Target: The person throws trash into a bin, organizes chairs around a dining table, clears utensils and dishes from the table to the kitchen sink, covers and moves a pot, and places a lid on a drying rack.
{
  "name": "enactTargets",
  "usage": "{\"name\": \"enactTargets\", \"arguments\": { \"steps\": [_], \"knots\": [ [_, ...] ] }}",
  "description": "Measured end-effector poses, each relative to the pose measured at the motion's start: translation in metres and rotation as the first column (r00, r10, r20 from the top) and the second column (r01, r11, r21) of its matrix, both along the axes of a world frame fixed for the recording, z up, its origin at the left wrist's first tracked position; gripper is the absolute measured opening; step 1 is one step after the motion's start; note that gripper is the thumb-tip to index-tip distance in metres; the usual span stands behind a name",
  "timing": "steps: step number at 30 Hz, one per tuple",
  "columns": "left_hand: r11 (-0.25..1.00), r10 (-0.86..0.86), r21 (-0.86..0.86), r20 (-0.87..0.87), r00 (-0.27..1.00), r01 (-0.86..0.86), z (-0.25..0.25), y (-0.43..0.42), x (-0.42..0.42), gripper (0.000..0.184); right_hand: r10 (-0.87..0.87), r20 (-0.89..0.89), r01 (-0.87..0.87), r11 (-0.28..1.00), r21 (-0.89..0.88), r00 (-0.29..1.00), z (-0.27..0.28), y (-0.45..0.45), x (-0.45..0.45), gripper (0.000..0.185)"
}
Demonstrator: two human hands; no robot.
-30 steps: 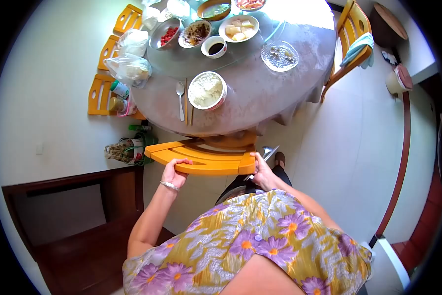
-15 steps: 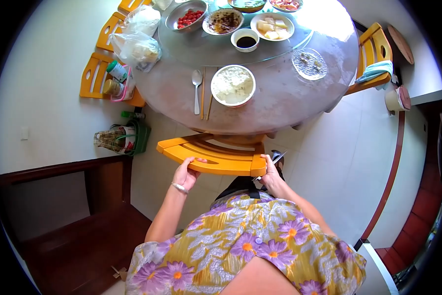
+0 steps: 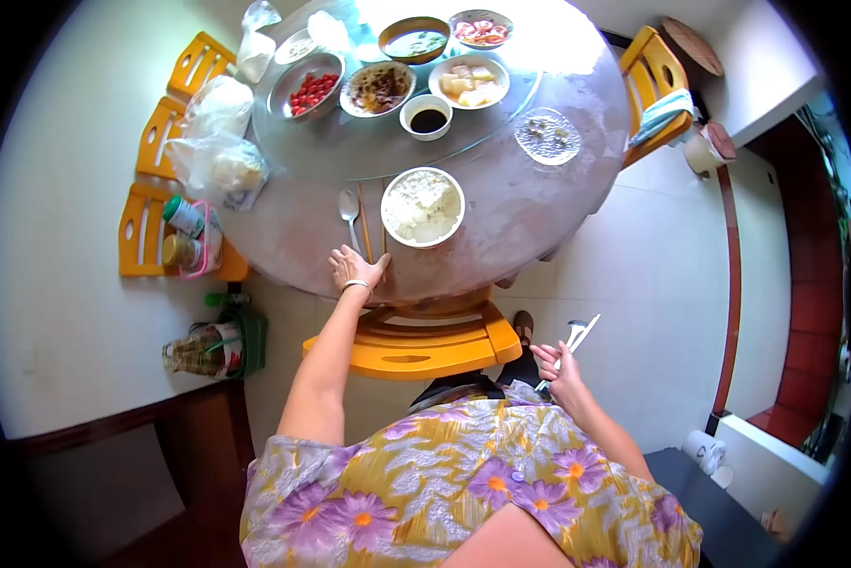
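our left hand [image 3: 359, 269] is spread at the edge of the table [image 3: 501, 227], left of the bowl [image 3: 423, 245] and nearer us, by the ends of a spoon [image 3: 349, 208] and chopsticks [image 3: 365, 223]; whether it touches them we cannot tell. both lie just left of the bowl, which holds rice [image 3: 423, 201]. our right hand [image 3: 565, 371], well right of the bowl and nearer us, curls partly around slim utensils [image 3: 586, 329]. we have a chair [image 3: 425, 358] on our side of the bowl.
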State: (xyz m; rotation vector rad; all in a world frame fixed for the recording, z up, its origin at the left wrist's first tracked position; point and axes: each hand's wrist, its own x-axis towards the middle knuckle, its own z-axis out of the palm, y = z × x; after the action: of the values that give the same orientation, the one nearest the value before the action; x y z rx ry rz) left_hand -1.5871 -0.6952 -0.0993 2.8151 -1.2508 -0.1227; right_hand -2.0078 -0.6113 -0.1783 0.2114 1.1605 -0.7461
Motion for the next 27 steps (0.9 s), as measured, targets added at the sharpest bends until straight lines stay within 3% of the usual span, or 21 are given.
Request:
{"name": "enactTargets", "arguments": {
  "steps": [3,4,7,9,11,12,13,15,17,19,21,23,24,25,26,27],
  "knots": [
    [0.995,-0.031,-0.096,-0.039,0.999,0.027,-0.024,-0.017,0.010,0.047,-0.123,-0.063,0.116,0.989,-0.095,0.990,0.030,0.008,-0.022,0.034],
    [0.997,-0.014,-0.078,-0.068,0.998,0.009,-0.020,-0.018,0.012,0.034,-0.133,-0.064,0.126,0.987,-0.097,0.989,0.039,0.010,-0.020,0.034],
    [0.999,-0.030,-0.033,-0.117,0.993,0.026,-0.022,-0.024,0.026,0.025,-0.208,-0.104,0.182,0.960,-0.214,0.973,0.067,-0.001,-0.010,0.033],
    [0.999,-0.039,-0.029,-0.182,0.983,0.035,-0.022,-0.026,0.036,0.019,-0.183,-0.206,0.093,0.919,-0.383,0.961,0.093,-0.011,0.000,0.033],
    [0.987,-0.051,-0.162,-0.280,0.959,0.006,-0.025,-0.023,0.046,0.021,-0.172,-0.238,0.056,0.902,-0.428,0.956,0.130,-0.023,0.017,0.032],
    [0.957,-0.048,-0.286,-0.310,0.949,-0.045,-0.028,-0.019,0.051,0.023,-0.096,-0.298,-0.069,0.864,-0.499,0.950,0.140,-0.028,0.022,0.030],
    [0.957,-0.050,-0.288,-0.307,0.950,-0.043,-0.021,-0.012,0.049,0.023,-0.026,-0.362,-0.194,0.808,-0.557,0.932,0.151,-0.033,0.029,0.029],
    [0.813,-0.100,-0.557,-0.424,0.900,-0.171,0.018,0.004,0.034,0.024,0.016,-0.469,-0.327,0.738,-0.590,0.883,0.184,-0.045,0.060,0.024],
    [0.779,-0.223,-0.604,-0.515,0.828,-0.166,0.064,0.018,-0.012,0.025,0.052,-0.513,-0.415,0.659,-0.627,0.857,0.208,-0.057,0.094,0.021],
    [0.813,-0.395,-0.581,-0.601,0.694,-0.040,0.110,0.028,-0.075,0.025,0.134,-0.445,-0.426,0.617,-0.661,0.885,0.217,-0.068,0.121,0.020],
    [0.659,-0.632,-0.737,-0.432,0.644,0.152,0.110,0.029,-0.128,0.027,0.206,-0.367,-0.410,0.631,-0.659,0.907,0.213,-0.076,0.138,0.021],
    [0.748,-0.593,-0.637,-0.515,0.618,0.187,0.120,0.031,-0.176,0.029,0.090,-0.291,-0.292,0.539,-0.790,0.952,0.201,-0.084,0.148,0.024],
    [0.736,-0.631,-0.598,-0.439,0.640,0.316,0.133,0.031,-0.194,0.032,-0.073,-0.339,-0.262,0.492,-0.830,0.938,0.198,-0.090,0.148,0.025],
    [0.718,-0.667,-0.543,-0.362,0.651,0.434,0.141,0.031,-0.212,0.037,0.025,-0.281,-0.235,0.621,-0.747,0.959,0.203,-0.097,0.134,0.025],
    [0.641,-0.731,-0.595,-0.281,0.622,0.485,0.140,0.029,-0.228,0.044,-0.002,-0.282,-0.218,0.631,-0.745,0.959,0.205,-0.104,0.122,0.024],
    [0.716,-0.688,-0.462,-0.343,0.639,0.523,0.143,0.027,-0.242,0.044,-0.024,-0.285,-0.204,0.641,-0.740,0.958,0.206,-0.108,0.110,0.024]
  ]
}}
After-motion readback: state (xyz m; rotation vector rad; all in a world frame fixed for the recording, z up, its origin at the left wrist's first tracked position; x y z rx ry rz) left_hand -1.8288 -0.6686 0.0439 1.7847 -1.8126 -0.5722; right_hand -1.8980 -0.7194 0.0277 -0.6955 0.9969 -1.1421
